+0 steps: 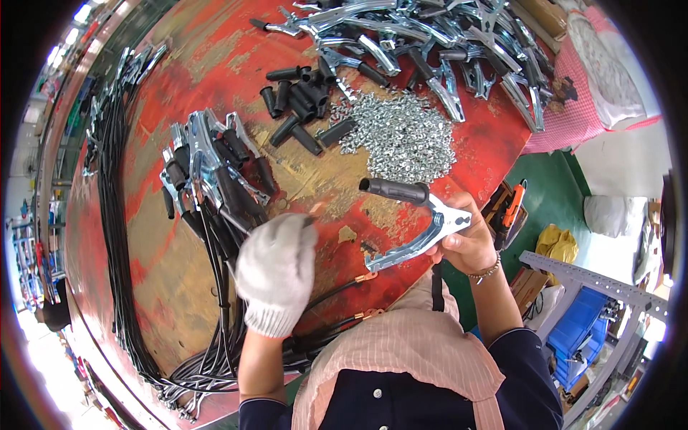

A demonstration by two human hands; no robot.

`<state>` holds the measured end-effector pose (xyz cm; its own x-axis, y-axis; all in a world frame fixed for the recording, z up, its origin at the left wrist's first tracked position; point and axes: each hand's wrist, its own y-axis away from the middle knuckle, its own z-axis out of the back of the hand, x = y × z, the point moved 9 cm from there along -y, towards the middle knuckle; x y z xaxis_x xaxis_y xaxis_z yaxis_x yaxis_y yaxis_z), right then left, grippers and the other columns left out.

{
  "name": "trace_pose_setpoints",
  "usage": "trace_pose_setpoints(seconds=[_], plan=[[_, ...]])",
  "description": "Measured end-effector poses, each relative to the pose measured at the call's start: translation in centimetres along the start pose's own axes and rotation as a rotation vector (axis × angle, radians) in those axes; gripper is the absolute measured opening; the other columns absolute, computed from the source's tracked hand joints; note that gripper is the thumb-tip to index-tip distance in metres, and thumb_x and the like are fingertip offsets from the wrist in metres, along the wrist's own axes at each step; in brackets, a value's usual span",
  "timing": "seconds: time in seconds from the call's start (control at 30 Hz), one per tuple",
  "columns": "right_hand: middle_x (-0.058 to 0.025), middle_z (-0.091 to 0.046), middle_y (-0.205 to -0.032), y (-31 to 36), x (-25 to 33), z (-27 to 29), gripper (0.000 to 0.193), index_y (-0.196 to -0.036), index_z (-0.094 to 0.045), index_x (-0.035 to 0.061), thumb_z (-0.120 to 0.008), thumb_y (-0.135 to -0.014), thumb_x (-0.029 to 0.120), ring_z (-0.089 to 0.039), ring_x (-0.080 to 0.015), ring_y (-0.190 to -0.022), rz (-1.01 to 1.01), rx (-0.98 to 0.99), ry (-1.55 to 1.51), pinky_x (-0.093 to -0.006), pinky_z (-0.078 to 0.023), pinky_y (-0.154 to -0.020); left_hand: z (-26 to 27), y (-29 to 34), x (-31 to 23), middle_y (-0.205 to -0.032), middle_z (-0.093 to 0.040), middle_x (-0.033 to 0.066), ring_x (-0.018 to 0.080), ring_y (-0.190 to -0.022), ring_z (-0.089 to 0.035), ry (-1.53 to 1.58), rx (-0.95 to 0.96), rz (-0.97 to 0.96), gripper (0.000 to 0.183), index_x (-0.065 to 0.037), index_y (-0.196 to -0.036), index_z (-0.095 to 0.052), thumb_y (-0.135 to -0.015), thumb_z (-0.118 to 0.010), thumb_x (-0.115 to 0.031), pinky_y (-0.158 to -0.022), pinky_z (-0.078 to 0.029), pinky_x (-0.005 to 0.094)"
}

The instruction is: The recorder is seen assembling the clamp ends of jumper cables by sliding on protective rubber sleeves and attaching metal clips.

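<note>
My bare right hand [466,236] grips a silver metal spring clamp [410,247] by its pivot end. A black sleeve [395,190] covers one of its arms; the other arm is bare metal. My left hand [277,265], in a white knitted glove, is closed beside a bundle of clamps [208,154] with black sleeves and cables. Its fingers are curled together, and what they hold is hidden. Black cables with copper lugs [367,277] lie between my hands at the table's near edge.
On the worn red table [179,64] lie a heap of small metal nuts [401,136], loose black sleeves [301,100] and a large pile of clamps [444,43]. Long black cables [115,236] run down the left side. A metal rack with blue bins [577,326] stands at the lower right.
</note>
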<state>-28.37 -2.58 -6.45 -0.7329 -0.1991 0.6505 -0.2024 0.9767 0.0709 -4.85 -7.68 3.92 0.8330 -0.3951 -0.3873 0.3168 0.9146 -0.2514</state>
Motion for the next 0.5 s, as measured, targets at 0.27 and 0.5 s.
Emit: trace_pose_setpoints(seconds=[0.27,0.5], plan=[[-0.0188,-0.059,-0.118,1.9,5.5,0.8,0.054,-0.129,-0.039,-0.0008,-0.062,-0.095,0.034,-0.069,-0.0298,-0.088,0.248,-0.148,0.498,-0.0367,-0.057,-0.075,-10.0,2.2,0.4,-0.083,-0.064,0.0058,0.0118,-0.073,-0.059,1.183,0.681,0.615,0.030,0.005,-0.116,-0.061,-0.097,-0.054,-0.016,-0.068,-0.049,0.0276],[-0.0192,-0.060,-0.119,1.8,10.3,1.8,0.044,-0.127,-0.046,0.0043,-0.063,-0.095,0.029,-0.063,-0.0239,-0.101,0.560,-0.207,0.416,-0.0368,-0.052,-0.087,-7.4,-0.2,-0.2,-0.078,-0.059,0.0018,0.0092,-0.067,-0.054,0.739,0.437,0.117,0.027,0.003,-0.111,-0.063,-0.097,-0.054,-0.018,-0.062,-0.046,0.0254]])
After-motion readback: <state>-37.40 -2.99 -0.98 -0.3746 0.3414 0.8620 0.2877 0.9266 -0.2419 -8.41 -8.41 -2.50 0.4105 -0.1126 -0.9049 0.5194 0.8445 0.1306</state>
